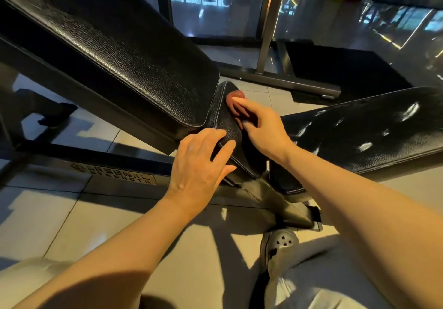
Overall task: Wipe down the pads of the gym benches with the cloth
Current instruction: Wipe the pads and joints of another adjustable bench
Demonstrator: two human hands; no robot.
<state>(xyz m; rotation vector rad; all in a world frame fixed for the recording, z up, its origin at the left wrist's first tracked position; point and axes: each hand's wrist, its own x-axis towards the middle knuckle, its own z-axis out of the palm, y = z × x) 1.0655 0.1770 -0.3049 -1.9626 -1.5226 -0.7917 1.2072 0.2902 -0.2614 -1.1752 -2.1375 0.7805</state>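
One cloth under R hand

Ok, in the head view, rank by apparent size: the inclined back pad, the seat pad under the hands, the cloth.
1. Inclined back pad, partly cut off by the frame.
2. Seat pad, partly covered by both hands.
3. Cloth, mostly hidden under the right hand.

The left hand rests flat, fingers straight, on the near end of a narrow black seat pad that sits below the lower edge of the inclined back pad. The right hand presses a reddish-brown cloth against the far side of the same seat pad, fingers curled over the cloth. A second black bench pad lies to the right, showing glossy highlights, and a grey perforated shoe stands on the tiled floor beneath.
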